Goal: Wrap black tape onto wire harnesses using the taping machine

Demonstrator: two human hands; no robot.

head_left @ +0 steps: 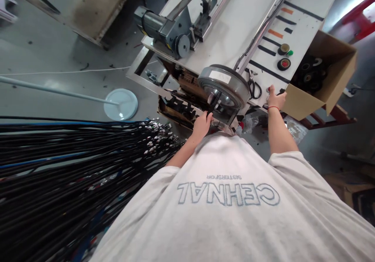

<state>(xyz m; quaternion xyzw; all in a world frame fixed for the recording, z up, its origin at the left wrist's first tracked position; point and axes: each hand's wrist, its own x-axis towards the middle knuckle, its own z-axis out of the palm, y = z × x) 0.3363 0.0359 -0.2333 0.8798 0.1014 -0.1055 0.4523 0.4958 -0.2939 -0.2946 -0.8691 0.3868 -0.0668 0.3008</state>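
My left hand [202, 124] is closed around the lower end of a black, ribbed strip or cable [216, 101]. That piece stands in front of the hollow of a large grey wheel-like drum [243, 83] at the near end of the bench. Off to the right, my right hand [276, 98] is curled at the bench edge, beside an open cardboard box [306, 102]. Small red and black bits show around its fingers, too small to name. Black-handled scissors [256, 90] lie between the drum and my right hand.
A motor unit [155, 24] is mounted on the white bench [225, 31]. Tape rolls [283, 64] and black and orange strips [275, 33] lie along its right side. Long black cables [73, 168] hang at the left, near a pole with a round base [124, 111].
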